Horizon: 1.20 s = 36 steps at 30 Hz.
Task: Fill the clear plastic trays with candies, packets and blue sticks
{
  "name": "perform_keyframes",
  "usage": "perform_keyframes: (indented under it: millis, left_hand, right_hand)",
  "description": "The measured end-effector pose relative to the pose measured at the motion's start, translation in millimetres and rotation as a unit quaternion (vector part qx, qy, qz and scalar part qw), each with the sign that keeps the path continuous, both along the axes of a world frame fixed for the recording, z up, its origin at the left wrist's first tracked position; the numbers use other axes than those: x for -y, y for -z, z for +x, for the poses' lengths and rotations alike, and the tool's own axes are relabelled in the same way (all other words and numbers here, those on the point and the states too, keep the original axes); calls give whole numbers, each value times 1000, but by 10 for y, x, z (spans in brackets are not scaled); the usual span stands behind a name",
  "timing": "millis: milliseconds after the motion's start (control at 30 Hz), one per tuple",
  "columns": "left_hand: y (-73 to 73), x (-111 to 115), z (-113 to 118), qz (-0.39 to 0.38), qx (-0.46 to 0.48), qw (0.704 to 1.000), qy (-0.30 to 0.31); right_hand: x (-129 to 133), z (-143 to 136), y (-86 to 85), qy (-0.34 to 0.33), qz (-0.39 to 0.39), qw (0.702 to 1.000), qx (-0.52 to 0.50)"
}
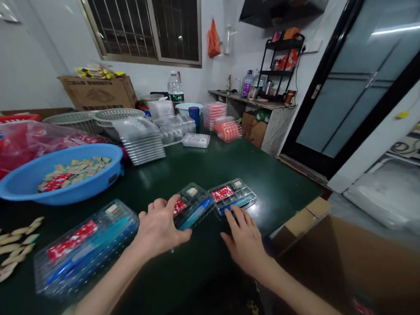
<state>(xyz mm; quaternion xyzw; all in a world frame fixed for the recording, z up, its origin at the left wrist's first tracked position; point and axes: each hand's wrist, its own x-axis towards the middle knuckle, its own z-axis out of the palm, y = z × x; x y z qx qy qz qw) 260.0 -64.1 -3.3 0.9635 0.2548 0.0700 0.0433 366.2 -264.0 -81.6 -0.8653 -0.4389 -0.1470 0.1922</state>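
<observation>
Three groups of clear plastic trays lie on the dark green table (196,170). My left hand (160,227) rests over the left end of the middle tray (195,202), its thumb and fingers apart, covering part of a red packet. At the near edge of the right tray (240,191), my right hand (245,235) touches with its fingertips, fingers spread. Each of these trays holds a red packet, a small pale block and blue items. A larger stack of filled trays (84,245) sits to the left of my left hand.
A blue basin (60,193) of small wrapped pieces stands at the left, with loose beige pieces (9,248) nearer. Behind are stacked empty trays (141,143), baskets and a cardboard box (99,93). An open carton (348,253) stands at the lower right, beside the table edge.
</observation>
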Motion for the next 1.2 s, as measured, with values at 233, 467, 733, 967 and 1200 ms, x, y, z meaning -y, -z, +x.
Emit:
perform_keyframes:
  millis: [233, 467, 733, 967, 1200]
  left_hand:
    - [-99, 249, 484, -10, 45, 991, 128]
    - [-85, 323, 1184, -36, -17, 962, 269]
    - [132, 280, 1250, -55, -98, 961, 253]
    - [194, 352, 1317, -58, -115, 957, 260]
    - [156, 432, 971, -81, -115, 963, 231]
  right_hand:
    - [218, 183, 64, 29, 251, 966, -63]
    - [386, 547, 263, 58, 329, 926, -176]
    - [396, 586, 294, 85, 329, 909, -242]
    - [128, 867, 175, 136, 241, 930, -241]
    - [253, 614, 162, 118, 222, 931, -266]
